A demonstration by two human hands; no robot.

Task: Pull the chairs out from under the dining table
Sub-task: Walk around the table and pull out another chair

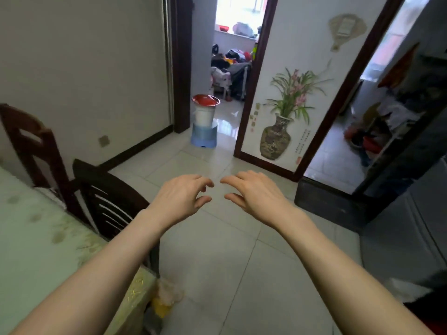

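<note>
Both arms reach forward over the tiled floor (pixel 217 274), palms down, holding nothing. The left hand (pixel 181 197) has its grip apart: fingers curled loosely, thumb separated from them, nothing between. The right hand (pixel 254 194) is the same, fingers bent and spread, thumb held away, its grip apart and empty. The two hands hang close together, fingertips nearly facing, not touching each other.

The tabletop (pixel 36 238) fills the lower left, covered in a pale cloth with a faded floral print. Two dark wooden chairs stand along its far edge. The near chair (pixel 108 201) has a curved top rail and horizontal slats; its back sits right beside the tabletop edge, just left of the left hand, and the left forearm passes over its lower part. Whether the arm touches it cannot be told. The far chair (pixel 36 151) stands beyond the near one along the same edge, its back tall with open cutouts, close to the wall (pixel 84 68).

Beyond the tabletop, a blue and white container (pixel 205 126) with a red lid stands on the floor at an open doorway. Right of that is a wall panel (pixel 290 105) painted with a vase of flowers.
</note>
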